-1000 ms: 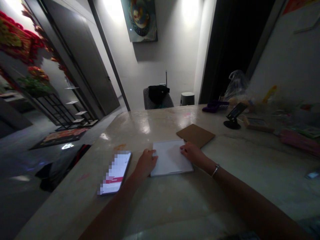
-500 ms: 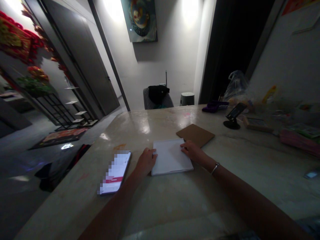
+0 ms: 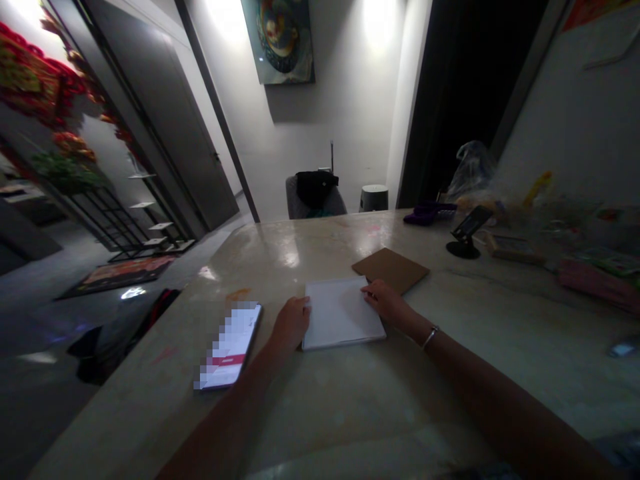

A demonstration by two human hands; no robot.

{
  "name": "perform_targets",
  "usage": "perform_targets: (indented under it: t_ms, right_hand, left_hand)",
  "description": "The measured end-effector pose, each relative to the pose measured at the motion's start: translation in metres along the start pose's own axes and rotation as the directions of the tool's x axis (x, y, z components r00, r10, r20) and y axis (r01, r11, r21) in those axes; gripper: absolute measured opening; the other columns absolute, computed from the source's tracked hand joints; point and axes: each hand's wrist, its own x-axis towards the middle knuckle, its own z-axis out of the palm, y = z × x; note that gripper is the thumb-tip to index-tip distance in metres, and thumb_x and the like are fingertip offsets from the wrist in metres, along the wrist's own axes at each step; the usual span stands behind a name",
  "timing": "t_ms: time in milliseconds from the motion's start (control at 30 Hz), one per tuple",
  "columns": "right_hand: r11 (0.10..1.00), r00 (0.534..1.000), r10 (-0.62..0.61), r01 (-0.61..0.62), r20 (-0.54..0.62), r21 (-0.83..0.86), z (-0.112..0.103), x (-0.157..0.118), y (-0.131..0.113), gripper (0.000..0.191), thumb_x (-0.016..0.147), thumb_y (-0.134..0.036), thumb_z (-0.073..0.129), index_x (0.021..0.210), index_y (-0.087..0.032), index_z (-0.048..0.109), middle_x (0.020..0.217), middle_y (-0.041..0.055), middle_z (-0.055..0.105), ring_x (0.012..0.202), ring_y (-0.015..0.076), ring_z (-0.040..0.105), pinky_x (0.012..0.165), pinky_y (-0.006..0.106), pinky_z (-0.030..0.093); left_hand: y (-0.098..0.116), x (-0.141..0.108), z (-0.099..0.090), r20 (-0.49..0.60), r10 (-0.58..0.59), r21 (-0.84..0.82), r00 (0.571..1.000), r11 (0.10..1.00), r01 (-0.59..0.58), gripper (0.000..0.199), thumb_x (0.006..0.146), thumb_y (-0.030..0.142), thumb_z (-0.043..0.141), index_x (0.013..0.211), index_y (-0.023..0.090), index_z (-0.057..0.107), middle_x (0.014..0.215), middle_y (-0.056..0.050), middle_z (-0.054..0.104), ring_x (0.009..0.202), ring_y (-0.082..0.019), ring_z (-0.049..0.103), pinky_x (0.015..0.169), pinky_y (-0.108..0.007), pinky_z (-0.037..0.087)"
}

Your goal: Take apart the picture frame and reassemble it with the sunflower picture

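A flat white square (image 3: 345,313), like a thin board or a pad of paper, lies on the stone-topped table in front of me. My left hand (image 3: 293,323) is at its left edge, fingers curled in and gripping the side. At the upper right edge, my right hand (image 3: 381,298) pinches the rim between thumb and fingers. Behind the white square, a brown cardboard sheet (image 3: 393,268) lies turned at an angle, close to my right hand. A phone (image 3: 233,347) with a lit screen rests to the left of my left forearm.
A black phone stand (image 3: 465,243) stands at the right, with a wooden frame (image 3: 513,248) beside it. Farther back are a purple item (image 3: 425,213) and a clear plastic bag (image 3: 475,173). Beyond the table's far edge stands a grey chair (image 3: 295,200) with a black bag on it.
The fingers of my left hand have drawn back slightly from the top of the white square to its left edge. My right hand stays in place.
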Motion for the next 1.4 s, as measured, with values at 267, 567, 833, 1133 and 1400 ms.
perform_targets:
  t_ms: [267, 567, 833, 1133, 1400]
  right_hand:
    - [0.995, 0.998, -0.049, 0.051, -0.031, 0.085, 0.001, 0.002, 0.003, 0.025, 0.079, -0.015, 0.05, 0.102, -0.014, 0.061, 0.099, 0.0106, 0.06, 0.094, 0.0187, 0.055, 0.087, 0.033, 0.041]
    - [0.995, 0.998, -0.011, 0.017, -0.067, 0.096, -0.011, -0.002, -0.014, 0.058, 0.08, -0.014, 0.043, 0.135, -0.018, 0.028, 0.097, 0.0092, 0.059, 0.085, 0.0176, 0.054, 0.079, 0.034, 0.044]
    - [0.992, 0.956, -0.115, 0.125, -0.27, 0.02, -0.035, -0.006, -0.038, 0.067, 0.084, -0.017, 0.035, 0.141, -0.014, 0.001, 0.091, 0.0107, 0.057, 0.078, 0.0186, 0.051, 0.075, 0.033, 0.043]
    - [0.999, 0.987, -0.049, 0.051, -0.151, 0.005, -0.024, -0.004, -0.025, 0.065, 0.081, -0.017, 0.043, 0.139, -0.015, 0.014, 0.086, 0.0074, 0.059, 0.072, 0.0164, 0.052, 0.069, 0.03, 0.044]
    - [0.987, 0.997, -0.015, 0.028, 0.082, -0.158, -0.013, -0.003, -0.016, 0.032, 0.084, -0.023, 0.044, 0.11, -0.01, 0.058, 0.101, 0.0153, 0.06, 0.094, 0.0204, 0.055, 0.085, 0.032, 0.041]
  left_hand:
    - [-0.002, 0.002, 0.003, -0.047, -0.005, -0.065, 0.999, 0.998, 0.002, 0.036, 0.084, 0.023, 0.039, 0.112, 0.009, 0.056, 0.103, -0.013, 0.058, 0.096, -0.018, 0.055, 0.087, -0.028, 0.04]
    - [0.0, -0.002, -0.002, -0.061, -0.052, -0.117, 0.997, 0.992, 0.044, 0.067, 0.08, 0.018, 0.042, 0.139, 0.012, 0.01, 0.102, -0.011, 0.057, 0.084, -0.016, 0.056, 0.073, -0.028, 0.042]
    - [0.001, -0.005, -0.005, -0.44, 0.161, -0.184, 0.884, 0.947, -0.264, 0.071, 0.081, 0.015, 0.036, 0.139, 0.017, -0.005, 0.089, -0.004, 0.056, 0.075, -0.012, 0.052, 0.07, -0.025, 0.044]
    - [-0.004, -0.003, 0.001, -0.288, 0.123, -0.185, 0.95, 0.966, -0.181, 0.068, 0.081, 0.015, 0.038, 0.14, 0.017, 0.004, 0.091, -0.003, 0.055, 0.074, -0.011, 0.052, 0.07, -0.024, 0.044]
    - [-0.001, -0.006, -0.007, 0.021, 0.056, 0.078, 0.998, 0.995, -0.058, 0.037, 0.085, 0.029, 0.039, 0.115, 0.013, 0.055, 0.1, -0.011, 0.054, 0.09, -0.019, 0.056, 0.08, -0.029, 0.042]
